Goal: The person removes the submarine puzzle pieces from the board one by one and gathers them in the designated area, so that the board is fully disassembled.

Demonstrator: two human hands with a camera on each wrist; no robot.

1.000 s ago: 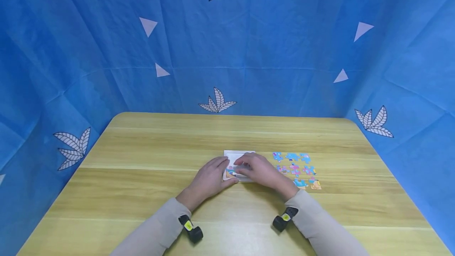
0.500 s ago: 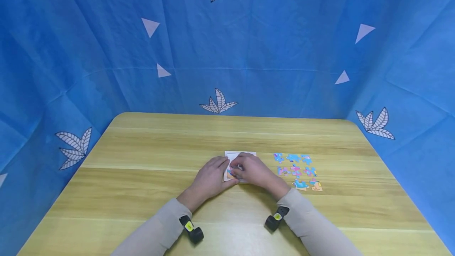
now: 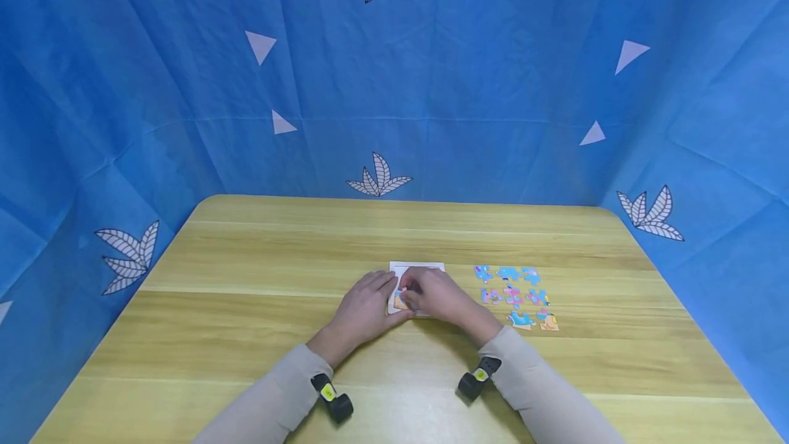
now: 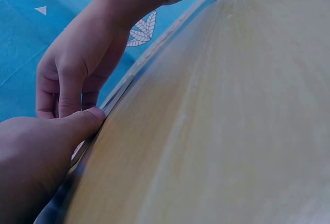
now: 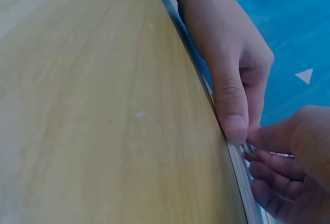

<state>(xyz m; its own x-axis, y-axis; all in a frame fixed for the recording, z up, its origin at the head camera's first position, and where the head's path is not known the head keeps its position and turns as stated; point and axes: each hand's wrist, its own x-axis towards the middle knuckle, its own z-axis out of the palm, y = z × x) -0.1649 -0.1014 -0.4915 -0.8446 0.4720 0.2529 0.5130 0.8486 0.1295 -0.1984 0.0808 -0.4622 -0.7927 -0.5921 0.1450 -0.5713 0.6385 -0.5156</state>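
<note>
A white puzzle tray [image 3: 435,266] lies flat near the middle of the table. My left hand [image 3: 365,307] rests along its left side, with the thumb at the near edge and the fingers extended, steadying the corner. At the tray's lower left, a puzzle piece [image 3: 399,301] in orange and blue shows beside my right hand [image 3: 436,294]. Right thumb and forefinger pinch this piece; a small brown edge of the puzzle piece [image 5: 248,156] appears between them in the right wrist view. My right hand covers much of the tray.
Right of the tray, several loose puzzle pieces lie in rows, among them a pink puzzle piece [image 3: 513,295] and a tan corner puzzle piece [image 3: 548,322]. The wooden table [image 3: 259,259] ends at a blue patterned curtain [image 3: 493,74].
My right hand has moved slightly left over the tray, its fingertips reaching the piece at the lower left corner. The left hand stays in place, and the loose pieces have not moved.
</note>
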